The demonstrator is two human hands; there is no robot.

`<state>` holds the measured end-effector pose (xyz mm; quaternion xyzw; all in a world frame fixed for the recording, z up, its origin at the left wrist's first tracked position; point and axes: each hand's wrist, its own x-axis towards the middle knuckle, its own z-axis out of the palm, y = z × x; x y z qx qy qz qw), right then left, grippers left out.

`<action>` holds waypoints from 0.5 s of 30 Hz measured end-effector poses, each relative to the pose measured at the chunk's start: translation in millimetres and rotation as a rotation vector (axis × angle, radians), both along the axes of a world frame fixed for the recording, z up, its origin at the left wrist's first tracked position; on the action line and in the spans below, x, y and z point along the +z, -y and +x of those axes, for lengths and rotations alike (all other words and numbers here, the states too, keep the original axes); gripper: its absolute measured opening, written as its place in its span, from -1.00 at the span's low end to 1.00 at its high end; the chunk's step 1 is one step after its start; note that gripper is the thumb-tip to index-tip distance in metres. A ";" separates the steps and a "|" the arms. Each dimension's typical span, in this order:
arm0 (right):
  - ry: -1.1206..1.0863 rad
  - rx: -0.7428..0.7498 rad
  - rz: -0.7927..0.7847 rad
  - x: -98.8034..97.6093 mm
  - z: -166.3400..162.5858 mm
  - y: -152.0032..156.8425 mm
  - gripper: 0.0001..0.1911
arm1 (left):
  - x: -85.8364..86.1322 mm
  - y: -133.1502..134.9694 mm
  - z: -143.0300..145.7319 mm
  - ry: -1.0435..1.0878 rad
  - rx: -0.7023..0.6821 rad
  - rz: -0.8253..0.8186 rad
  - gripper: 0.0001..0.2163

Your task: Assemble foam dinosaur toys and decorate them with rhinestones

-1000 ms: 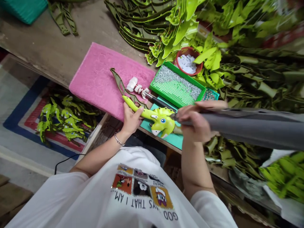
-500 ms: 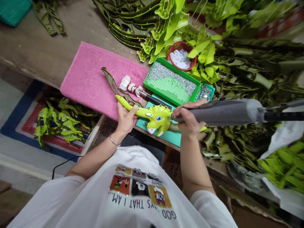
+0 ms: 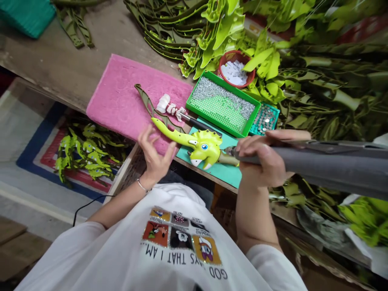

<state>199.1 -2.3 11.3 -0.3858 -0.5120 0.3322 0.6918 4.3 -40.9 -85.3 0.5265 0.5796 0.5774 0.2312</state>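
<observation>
From here I see the toy dinosaur (image 3: 202, 148) by the near edge of the worktop (image 3: 60, 66), just right of my left hand (image 3: 155, 157), its fingers spread; my right hand (image 3: 262, 157) wraps the grey power tool (image 3: 333, 167)

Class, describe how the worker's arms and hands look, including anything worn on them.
The left hand and right hand are ungloved, and the forearms are bare. A thin silver-coloured bracelet circles the left wrist; none shows on the right. The short sleeves are plain white.
</observation>
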 end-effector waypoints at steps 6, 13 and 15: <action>0.091 0.269 -0.088 -18.0 -11.0 25.7 -0.73 | -4.1 24.4 30.0 -0.622 -0.295 0.125 -0.46; 0.126 0.352 -0.148 -45.3 -17.8 31.4 -0.66 | -13.0 13.6 45.6 -0.716 -0.230 0.117 -0.74; 0.163 0.352 -0.167 -50.0 -19.0 32.3 -0.69 | -16.6 13.3 44.2 -0.719 -0.255 0.117 -0.78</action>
